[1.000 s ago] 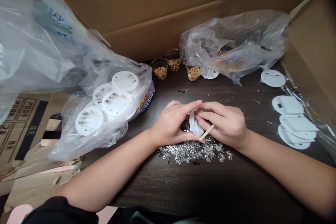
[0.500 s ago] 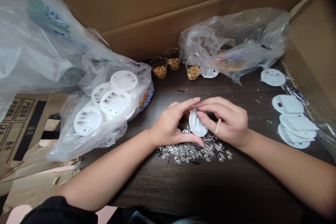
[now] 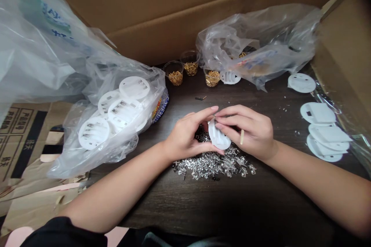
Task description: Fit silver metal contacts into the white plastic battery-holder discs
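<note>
My left hand grips a round white plastic battery-compartment part by its edge, thumb below and fingers above, tilted over a heap of small metal contact pieces. At the part's upper edge, the fingertips of my right hand are pinched together, with a tiny metal piece partly visible there. A thin pale stick also sticks out from under the right hand's curled fingers. Most of what lies between the right fingertips is hidden.
On the left, a clear plastic bag holds several white round parts. Clear cups of small gold pieces stand at the back beside another plastic bag. White parts lie stacked at right, near the cardboard wall.
The view has shifted slightly. The white part has tilted a little in my left hand, and the right fingertips stay at its upper edge.
</note>
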`<state>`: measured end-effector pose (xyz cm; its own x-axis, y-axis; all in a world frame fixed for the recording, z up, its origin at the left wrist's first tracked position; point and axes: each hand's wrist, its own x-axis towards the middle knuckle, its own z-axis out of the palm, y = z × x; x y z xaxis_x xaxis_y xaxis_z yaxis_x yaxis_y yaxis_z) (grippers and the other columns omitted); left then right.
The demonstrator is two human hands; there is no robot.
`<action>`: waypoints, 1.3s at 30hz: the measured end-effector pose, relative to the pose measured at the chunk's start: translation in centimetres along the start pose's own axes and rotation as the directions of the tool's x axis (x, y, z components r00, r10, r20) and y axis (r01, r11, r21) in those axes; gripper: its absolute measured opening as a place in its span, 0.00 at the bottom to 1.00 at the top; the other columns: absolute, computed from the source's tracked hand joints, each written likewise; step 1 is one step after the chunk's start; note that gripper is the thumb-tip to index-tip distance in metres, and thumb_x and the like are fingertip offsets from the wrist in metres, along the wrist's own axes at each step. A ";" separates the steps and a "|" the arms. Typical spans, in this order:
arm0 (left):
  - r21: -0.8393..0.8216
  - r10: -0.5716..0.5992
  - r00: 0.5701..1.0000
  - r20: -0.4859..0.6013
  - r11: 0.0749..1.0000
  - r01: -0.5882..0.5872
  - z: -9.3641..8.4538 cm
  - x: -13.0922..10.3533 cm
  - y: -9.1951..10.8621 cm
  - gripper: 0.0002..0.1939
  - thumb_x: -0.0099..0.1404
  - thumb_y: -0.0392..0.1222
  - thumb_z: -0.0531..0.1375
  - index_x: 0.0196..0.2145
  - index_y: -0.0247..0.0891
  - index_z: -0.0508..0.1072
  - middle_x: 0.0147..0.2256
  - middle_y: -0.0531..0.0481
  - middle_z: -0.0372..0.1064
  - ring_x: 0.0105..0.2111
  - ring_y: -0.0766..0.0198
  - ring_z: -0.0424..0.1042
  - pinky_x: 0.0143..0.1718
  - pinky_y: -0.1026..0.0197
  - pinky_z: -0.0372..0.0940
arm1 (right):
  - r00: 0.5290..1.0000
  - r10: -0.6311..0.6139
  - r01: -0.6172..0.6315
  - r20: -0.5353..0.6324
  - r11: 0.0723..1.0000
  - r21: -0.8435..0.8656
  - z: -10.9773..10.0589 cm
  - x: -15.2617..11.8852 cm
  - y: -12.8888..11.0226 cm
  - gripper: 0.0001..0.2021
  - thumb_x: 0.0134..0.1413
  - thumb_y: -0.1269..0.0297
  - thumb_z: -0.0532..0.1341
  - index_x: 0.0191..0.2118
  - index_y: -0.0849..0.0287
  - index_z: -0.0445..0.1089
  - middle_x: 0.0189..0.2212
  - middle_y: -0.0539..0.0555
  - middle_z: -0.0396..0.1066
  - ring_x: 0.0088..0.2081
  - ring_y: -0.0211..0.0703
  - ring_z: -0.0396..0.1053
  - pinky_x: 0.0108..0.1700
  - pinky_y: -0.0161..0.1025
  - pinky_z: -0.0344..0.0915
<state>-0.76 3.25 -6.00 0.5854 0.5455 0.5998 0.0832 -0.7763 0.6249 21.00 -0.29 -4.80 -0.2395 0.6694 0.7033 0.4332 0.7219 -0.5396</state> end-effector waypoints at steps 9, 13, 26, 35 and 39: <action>0.028 0.001 1.000 -0.004 1.000 -0.001 0.0 -0.1 0.0 0.56 0.53 0.60 0.74 0.71 0.46 0.53 0.44 0.45 0.78 0.38 0.57 0.81 0.40 0.56 0.77 | 0.999 0.034 -0.035 0.038 0.998 0.048 0.1 0.3 -0.1 0.05 0.58 0.76 0.69 0.38 0.59 0.78 0.42 0.59 0.80 0.41 0.42 0.79 0.42 0.39 0.78; -0.075 -0.011 0.998 -0.063 0.997 0.006 0.1 0.0 0.2 0.62 0.48 0.58 0.77 0.72 0.44 0.52 0.45 0.45 0.78 0.36 0.60 0.80 0.36 0.60 0.77 | 1.000 0.020 -0.020 0.002 0.998 0.058 0.2 0.3 -0.6 0.06 0.58 0.76 0.69 0.41 0.62 0.78 0.40 0.61 0.80 0.40 0.42 0.80 0.41 0.37 0.79; -0.012 0.094 0.992 -0.086 0.995 -0.095 0.1 0.0 0.0 0.58 0.51 0.56 0.77 0.72 0.43 0.55 0.44 0.46 0.77 0.37 0.59 0.80 0.39 0.58 0.78 | 0.998 -0.038 0.035 0.044 0.998 0.055 0.1 -0.3 0.0 0.07 0.57 0.75 0.69 0.41 0.61 0.79 0.45 0.63 0.80 0.41 0.44 0.80 0.40 0.40 0.79; -0.149 -0.052 0.995 -0.086 0.988 0.039 0.1 0.4 0.7 0.57 0.50 0.52 0.78 0.70 0.42 0.55 0.43 0.46 0.78 0.37 0.62 0.80 0.39 0.62 0.76 | 0.992 0.125 -0.127 0.030 0.986 0.111 0.3 0.9 -0.7 0.06 0.59 0.72 0.69 0.43 0.59 0.78 0.42 0.58 0.81 0.41 0.44 0.80 0.42 0.41 0.78; -0.138 -0.032 0.994 -0.102 0.990 0.018 0.1 0.4 0.8 0.58 0.48 0.55 0.78 0.70 0.42 0.55 0.40 0.49 0.77 0.34 0.64 0.79 0.36 0.62 0.75 | 0.972 0.234 -0.235 0.023 0.965 0.118 0.3 0.7 -1.1 0.05 0.59 0.71 0.68 0.41 0.57 0.79 0.41 0.55 0.81 0.32 0.39 0.76 0.24 0.35 0.68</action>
<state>-0.39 2.79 -5.33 0.4973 0.5994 0.6273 -0.0187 -0.7155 0.6984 20.13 -0.53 -3.81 -0.1515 0.8237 0.5463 0.3716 0.5596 -0.7408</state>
